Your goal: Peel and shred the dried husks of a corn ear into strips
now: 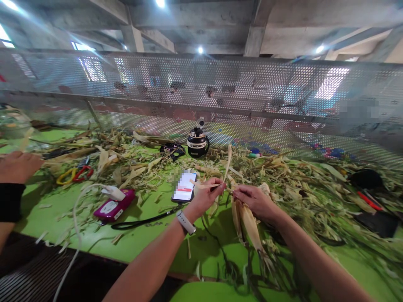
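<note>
My left hand (206,195), with a pale watch (185,222) on its wrist, pinches a thin strip of dry corn husk (228,161) that rises above the fingers. Close beside it, my right hand (255,201) is closed on a bunch of dried corn husks (252,224) hanging down over the green table (141,239). The fingertips of both hands nearly meet. A smartphone (185,186) with a lit screen lies just left of my left hand. Loose husk scraps (299,193) spread to the right of my right hand.
A purple power strip (115,205) with a white plug and cable lies left, near red-and-yellow-handled scissors (75,174). A black mug marked ENERGY (197,142) stands before a perforated metal screen (220,92). Another person's hand (20,167) is at far left. A black cap-like object (367,180) sits right.
</note>
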Demonstrator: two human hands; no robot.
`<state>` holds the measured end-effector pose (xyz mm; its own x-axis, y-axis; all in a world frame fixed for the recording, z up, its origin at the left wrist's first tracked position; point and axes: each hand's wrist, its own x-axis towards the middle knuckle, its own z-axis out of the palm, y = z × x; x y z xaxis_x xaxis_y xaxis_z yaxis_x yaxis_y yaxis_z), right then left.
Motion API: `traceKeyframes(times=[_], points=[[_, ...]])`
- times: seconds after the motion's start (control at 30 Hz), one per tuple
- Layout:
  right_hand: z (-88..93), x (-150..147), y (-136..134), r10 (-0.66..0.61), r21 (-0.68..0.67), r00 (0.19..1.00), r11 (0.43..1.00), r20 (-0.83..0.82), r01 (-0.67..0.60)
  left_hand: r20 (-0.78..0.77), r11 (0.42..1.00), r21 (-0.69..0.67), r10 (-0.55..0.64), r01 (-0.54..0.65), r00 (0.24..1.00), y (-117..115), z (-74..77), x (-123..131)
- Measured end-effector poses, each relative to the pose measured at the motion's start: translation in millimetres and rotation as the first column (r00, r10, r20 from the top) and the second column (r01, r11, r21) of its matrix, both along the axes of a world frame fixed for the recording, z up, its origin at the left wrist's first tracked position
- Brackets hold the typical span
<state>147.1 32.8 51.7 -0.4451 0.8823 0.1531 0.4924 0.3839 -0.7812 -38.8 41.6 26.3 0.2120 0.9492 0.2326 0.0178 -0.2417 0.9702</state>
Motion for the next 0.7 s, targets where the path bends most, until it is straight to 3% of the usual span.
traceKeyframes(times=[0.17,0.33,0.43,0.5,0.57,0.6,0.67,0.7], points=[[0.8,-3,1,-0.114,0.022,0.981,0.993,-0.155,0.119,0.014,0.986,-0.038,-0.160,0.160,0.987,-3,-3.9,5],[-17.4,-11,7,-0.300,-0.170,0.852,0.953,-0.428,0.250,-0.056,0.985,0.001,-0.170,0.170,0.984,-4,-13.7,7],[-21.3,-7,12,-0.368,-0.176,0.837,0.930,-0.405,0.324,-0.039,0.971,-0.054,-0.236,0.233,0.971,-1,-21.1,6],[-16.7,-3,11,-0.407,-0.024,0.857,0.907,-0.316,0.421,-0.021,0.968,-0.083,-0.241,0.238,0.970,-1,-22.5,6],[-8.6,-4,4,-0.420,0.282,0.878,0.835,-0.228,0.472,-0.014,0.972,-0.108,-0.209,0.207,0.978,-2,-20.2,8],[-4.7,-6,-1,-0.399,0.446,0.897,0.779,-0.188,0.440,-0.017,0.975,-0.110,-0.197,0.194,0.980,-3,-18.3,8],[0.0,-14,-13,-0.239,0.629,0.971,0.754,-0.002,0.187,-0.011,0.976,-0.080,-0.204,0.203,0.979,-6,-15.0,9],[0.2,-18,-17,-0.148,0.648,0.983,0.761,0.109,0.043,0.005,0.976,-0.063,-0.210,0.210,0.978,-7,-14.4,9]])
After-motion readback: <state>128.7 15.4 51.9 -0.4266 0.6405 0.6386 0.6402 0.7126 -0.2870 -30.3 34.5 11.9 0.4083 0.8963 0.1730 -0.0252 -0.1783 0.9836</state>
